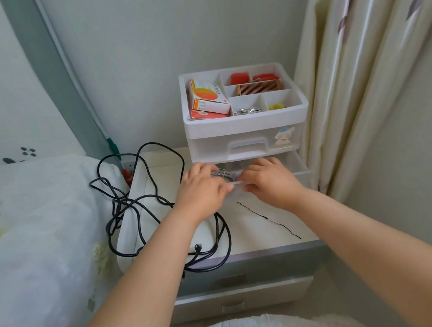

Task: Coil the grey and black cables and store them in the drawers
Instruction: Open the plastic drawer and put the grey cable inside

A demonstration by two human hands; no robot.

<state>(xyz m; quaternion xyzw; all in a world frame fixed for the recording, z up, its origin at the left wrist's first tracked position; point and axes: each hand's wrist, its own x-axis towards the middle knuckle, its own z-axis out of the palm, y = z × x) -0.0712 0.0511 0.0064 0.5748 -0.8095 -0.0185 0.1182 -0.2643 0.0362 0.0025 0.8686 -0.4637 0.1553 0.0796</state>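
Observation:
A white plastic drawer unit (245, 126) stands on the nightstand (264, 235). Its lower drawer (299, 167) is pulled out. My left hand (203, 191) and my right hand (269, 182) are both at that drawer's front. A coiled grey cable (224, 176), bound with a tie, shows between them inside the drawer. My fingers curl over the drawer's front edge; whether they still hold the grey cable is unclear. A long black cable (145, 204) sprawls loose over the nightstand's left side and onto the bed. A thin black tie (267, 219) lies on the nightstand under my right wrist.
The unit's top tray holds orange boxes (207, 101), a wooden comb (257, 87) and small items. The upper drawer (245, 147) is closed. A bed with a white quilt (31, 233) lies left, a curtain (359, 70) right. The nightstand's own drawers (243, 295) are below.

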